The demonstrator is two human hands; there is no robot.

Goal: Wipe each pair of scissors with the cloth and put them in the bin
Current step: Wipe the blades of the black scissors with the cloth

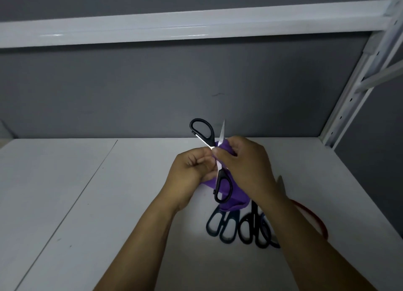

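A pair of black-handled scissors [222, 187] is held spread open above the white shelf, one handle loop pointing up and away, the other hanging down toward me. My left hand [192, 168] grips the scissors near the pivot. My right hand [244, 166] holds a purple cloth [234, 198] bunched round a blade; the blade tip sticks up above it. On the shelf below lie two more pairs: dark teal-handled scissors [221, 225] and black-handled scissors [255, 229], their blades hidden by the cloth and my right forearm.
A red rim [314, 218], perhaps the bin, shows to the right behind my right forearm. The white shelf board [87, 203] has a seam running diagonally at left. A grey back wall, a white upper shelf beam and a white perforated upright at right enclose the space.
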